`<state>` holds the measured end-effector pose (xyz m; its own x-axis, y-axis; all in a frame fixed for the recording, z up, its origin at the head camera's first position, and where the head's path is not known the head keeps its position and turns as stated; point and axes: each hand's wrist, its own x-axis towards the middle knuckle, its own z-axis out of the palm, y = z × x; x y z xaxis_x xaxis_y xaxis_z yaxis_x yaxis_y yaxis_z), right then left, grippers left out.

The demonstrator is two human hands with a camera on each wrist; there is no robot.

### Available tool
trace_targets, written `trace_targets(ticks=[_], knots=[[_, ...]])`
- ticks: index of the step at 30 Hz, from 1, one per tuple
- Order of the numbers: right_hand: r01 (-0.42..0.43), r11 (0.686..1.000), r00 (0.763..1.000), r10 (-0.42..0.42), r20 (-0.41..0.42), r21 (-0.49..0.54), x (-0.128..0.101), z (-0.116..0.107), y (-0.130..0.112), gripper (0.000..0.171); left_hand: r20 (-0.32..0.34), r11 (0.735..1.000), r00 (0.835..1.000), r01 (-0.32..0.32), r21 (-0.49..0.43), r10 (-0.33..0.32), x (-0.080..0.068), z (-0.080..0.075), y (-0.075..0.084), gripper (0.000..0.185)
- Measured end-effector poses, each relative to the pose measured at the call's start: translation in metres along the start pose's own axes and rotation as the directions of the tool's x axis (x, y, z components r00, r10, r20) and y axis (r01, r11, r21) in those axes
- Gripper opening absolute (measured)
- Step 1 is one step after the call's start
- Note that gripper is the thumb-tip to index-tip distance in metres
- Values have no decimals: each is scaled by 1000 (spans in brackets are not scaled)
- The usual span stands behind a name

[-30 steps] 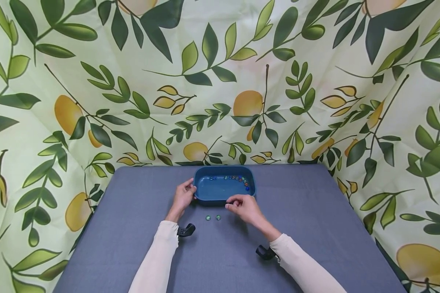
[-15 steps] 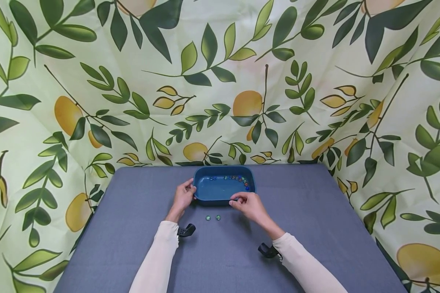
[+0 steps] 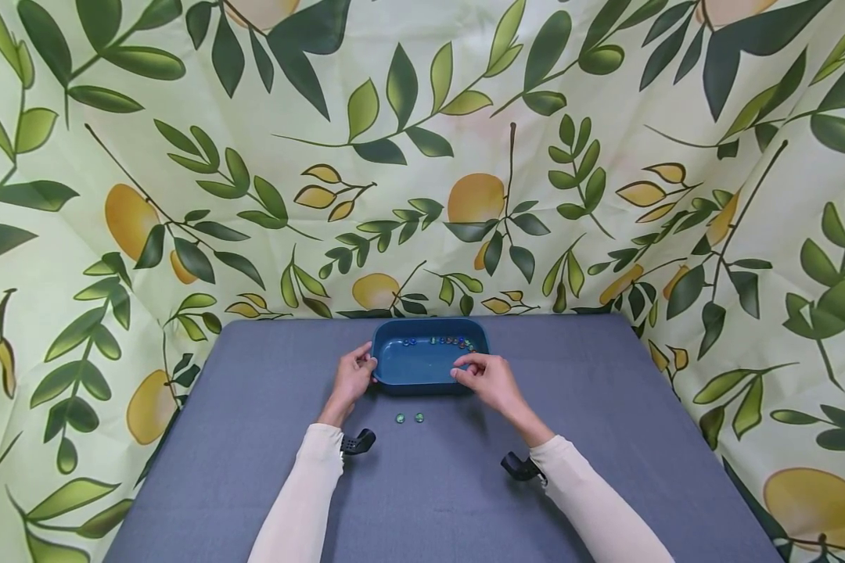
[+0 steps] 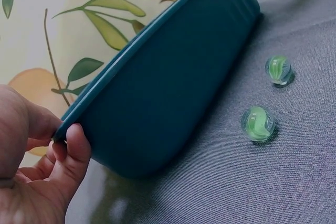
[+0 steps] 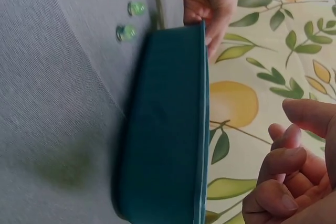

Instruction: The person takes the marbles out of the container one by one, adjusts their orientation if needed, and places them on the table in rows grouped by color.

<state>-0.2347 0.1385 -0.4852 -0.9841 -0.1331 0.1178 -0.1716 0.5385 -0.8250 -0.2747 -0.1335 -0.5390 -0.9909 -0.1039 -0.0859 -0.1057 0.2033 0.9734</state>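
Note:
A dark blue tray (image 3: 422,367) stands at the far middle of the grey table, with several coloured marbles (image 3: 451,342) along its far wall. My left hand (image 3: 364,366) grips the tray's left rim, thumb over the edge, also seen in the left wrist view (image 4: 58,145) and right wrist view (image 5: 210,3). My right hand (image 3: 468,367) hovers over the tray's front right corner with its fingers (image 5: 278,169) curled; I see nothing between thumb and fingers. Two green marbles (image 3: 409,418) lie on the table just in front of the tray (image 4: 173,87), near my left hand.
The grey table (image 3: 253,485) is hemmed by a leaf-and-lemon patterned cloth at the back and both sides. Black wrist camera mounts (image 3: 357,442) sit at both sleeves. The two loose marbles (image 5: 131,20) lie a short way from the tray wall (image 5: 168,129).
My right hand has risen from the table in front of the tray and moved back-right over the tray's front right corner. The left hand, tray and two loose marbles stayed put.

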Motion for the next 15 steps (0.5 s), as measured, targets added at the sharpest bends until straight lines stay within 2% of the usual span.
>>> trace_targets(ticks=[9,15], knots=[[10,1000,999,-11,-49,-12,22,-6,2,22,1,1000,1000,5,4,-5,-1,-1,0,47],[19,998,996,-24,-81,-64,45,-3,-1,22,0,1000,1000,10,-2,-10,-2,-1,1,46]])
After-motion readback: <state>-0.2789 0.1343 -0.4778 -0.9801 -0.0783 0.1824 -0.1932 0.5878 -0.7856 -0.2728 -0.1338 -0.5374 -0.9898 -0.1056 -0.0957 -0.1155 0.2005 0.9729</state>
